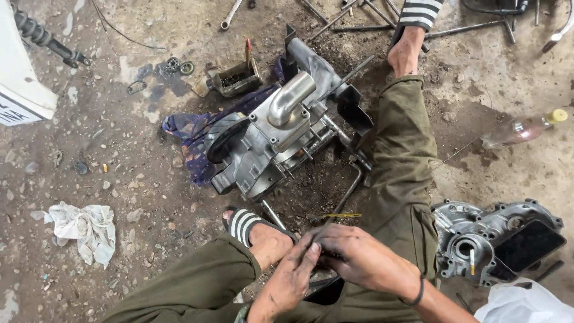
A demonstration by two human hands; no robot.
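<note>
A tiny dark part, barely visible, was pinched between closed fingers of the left hand (pixel 293 275) and right hand (pixel 356 257), just below the greasy grey metal engine (pixel 281 134); best gripped firmly, probably.

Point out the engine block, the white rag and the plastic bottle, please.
engine block (pixel 272 140): head view, on the grey cylinder casing below the metal pipe.
white rag (pixel 86 230): head view, middle of the crumpled cloth.
plastic bottle (pixel 523 128): head view, on its clear body.
</note>
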